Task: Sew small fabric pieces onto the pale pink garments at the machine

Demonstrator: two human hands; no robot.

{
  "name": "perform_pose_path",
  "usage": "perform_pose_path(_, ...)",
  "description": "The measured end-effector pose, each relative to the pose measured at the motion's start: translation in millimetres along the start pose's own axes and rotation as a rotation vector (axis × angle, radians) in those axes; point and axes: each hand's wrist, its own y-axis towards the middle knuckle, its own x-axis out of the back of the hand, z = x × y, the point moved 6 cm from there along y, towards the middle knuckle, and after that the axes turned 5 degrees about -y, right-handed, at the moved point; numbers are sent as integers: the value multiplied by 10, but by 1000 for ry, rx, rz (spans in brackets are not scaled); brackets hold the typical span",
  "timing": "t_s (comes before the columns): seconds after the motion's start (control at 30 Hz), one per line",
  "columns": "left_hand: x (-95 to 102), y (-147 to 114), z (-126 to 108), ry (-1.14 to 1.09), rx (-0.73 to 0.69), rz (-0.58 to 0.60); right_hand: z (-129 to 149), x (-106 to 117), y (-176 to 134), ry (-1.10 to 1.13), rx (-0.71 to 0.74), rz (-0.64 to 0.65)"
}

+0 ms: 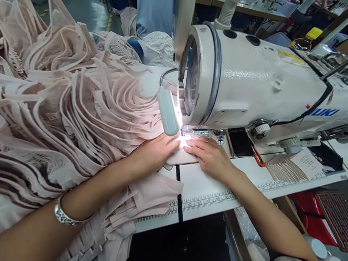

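Observation:
At the needle of a white sewing machine (245, 80), a small piece of pale pink fabric (182, 142) lies under bright light. My left hand (157, 150) is closed on its left side, thumb and fingers close together beside the presser foot. From the right, my right hand (211, 155) rests with fingers stretched out flat on the fabric's edge, just in front of the needle. A small grey-green lamp (167, 112) hangs directly above my left fingertips and partly hides them. The fabric's full outline is covered by my fingers.
Piled pink garments with lace (101, 109) fill the left side. Cut pink strips (119, 225) hang over the front edge. A printed ruler (213, 198) runs along the table. Right of the needle lie a dark phone-like object (240, 143), orange-handled snips (258, 157) and stacked fabric pieces (287, 168).

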Motion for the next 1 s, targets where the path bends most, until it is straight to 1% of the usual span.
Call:
perform_pose_path(0.2, 5, 44, 23, 27, 90, 85, 18, -10, 30, -55, -35, 14)
perform_pose_path(0.27, 5, 55, 37, 11, 122, 94, 25, -21, 49, -75, -51, 31)
perform_pose_path(0.43, -9, 74, 45, -1, 151, 85, 30, -56, 95, -102, -87, 90)
perform_pose_path(0.57, -16, 84, 37, -7, 153, 58, 9, -90, 105, -130, -109, 103)
perform_pose_path(0.63, -13, 89, 40, 6, 183, 60, 11, -103, 101, -135, -75, 83)
perform_pose_path(0.73, 12, 94, 42, 5, 248, 68, 26, -109, 79, -112, 24, 15)
perform_pose_path(0.8, 22, 96, 40, 5, 283, 90, 16, -115, 58, -106, 58, -28)
perform_pose_path(0.9, 35, 101, 27, 40, 296, 93, -30, -139, 40, -108, 19, -42)
perform_pose_path(1.0, 38, 90, 23, 146, 339, 66, -65, -157, 53, -77, -76, 3)
